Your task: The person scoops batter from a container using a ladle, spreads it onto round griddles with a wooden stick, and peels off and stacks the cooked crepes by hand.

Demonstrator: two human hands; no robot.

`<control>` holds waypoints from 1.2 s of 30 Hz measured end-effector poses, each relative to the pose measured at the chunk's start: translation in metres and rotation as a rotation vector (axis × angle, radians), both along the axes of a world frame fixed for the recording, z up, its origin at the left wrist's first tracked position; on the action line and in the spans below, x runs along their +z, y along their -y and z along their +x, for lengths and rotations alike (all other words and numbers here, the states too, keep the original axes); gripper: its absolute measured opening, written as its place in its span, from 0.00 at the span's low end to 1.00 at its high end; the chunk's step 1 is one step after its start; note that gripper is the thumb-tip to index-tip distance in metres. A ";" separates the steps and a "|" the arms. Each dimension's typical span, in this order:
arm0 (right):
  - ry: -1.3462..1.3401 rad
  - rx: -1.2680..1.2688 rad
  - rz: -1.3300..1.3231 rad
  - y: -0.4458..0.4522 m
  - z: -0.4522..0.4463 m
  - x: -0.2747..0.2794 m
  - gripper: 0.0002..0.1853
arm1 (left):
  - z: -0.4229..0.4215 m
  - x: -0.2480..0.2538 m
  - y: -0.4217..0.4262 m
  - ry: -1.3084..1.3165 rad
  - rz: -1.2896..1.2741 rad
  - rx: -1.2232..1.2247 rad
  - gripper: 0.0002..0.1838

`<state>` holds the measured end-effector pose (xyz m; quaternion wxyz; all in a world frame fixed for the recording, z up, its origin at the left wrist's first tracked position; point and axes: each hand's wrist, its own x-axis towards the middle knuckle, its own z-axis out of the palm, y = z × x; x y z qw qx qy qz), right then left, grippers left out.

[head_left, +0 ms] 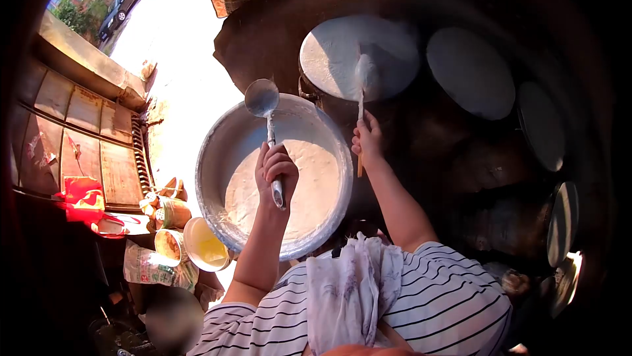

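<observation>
My left hand (276, 166) is wrapped round the handle of a metal ladle (262, 98), its bowl raised over the far rim of a big metal basin (209, 178). Pale, thick batter (309, 188) fills the lower part of that basin. In my right hand (368, 137) is a slim wooden-handled spreader (361, 102). Its head is blurred and pale, over a round griddle (316, 69) coated with a white layer of batter. The spreader's exact shape and contact with the batter are hard to make out.
More round griddles curve round to the right, including one with a pale surface (471, 73) and another farther along (541, 125). Left of the basin stand a white bucket with something yellow (205, 244), a printed sack (158, 265) and a red bag (83, 196).
</observation>
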<state>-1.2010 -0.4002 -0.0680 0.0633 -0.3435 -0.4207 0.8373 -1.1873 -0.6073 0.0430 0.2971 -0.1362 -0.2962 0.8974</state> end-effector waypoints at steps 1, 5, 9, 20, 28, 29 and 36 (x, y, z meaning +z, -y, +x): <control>0.002 -0.059 -0.033 -0.006 -0.012 0.004 0.17 | 0.008 0.000 0.002 -0.063 0.004 -0.002 0.21; -0.102 -0.142 -0.166 -0.020 -0.043 0.002 0.17 | 0.023 0.021 0.021 -0.160 -0.151 0.009 0.22; 0.034 0.203 0.045 0.000 0.029 -0.008 0.17 | 0.006 0.022 0.017 -0.174 -0.200 -0.071 0.21; 0.039 0.166 0.000 -0.156 0.008 0.008 0.18 | -0.003 0.034 -0.060 -0.296 -0.255 -0.203 0.22; 0.067 0.490 0.315 -0.215 0.091 0.024 0.21 | -0.033 0.035 -0.130 -0.396 -0.346 -0.298 0.22; 0.075 0.458 0.284 -0.224 0.077 0.025 0.21 | -0.038 0.030 -0.139 -0.430 -0.391 -0.312 0.22; -0.221 0.275 1.534 -0.227 -0.011 0.006 0.17 | -0.049 0.054 -0.196 -0.327 -0.356 -0.349 0.21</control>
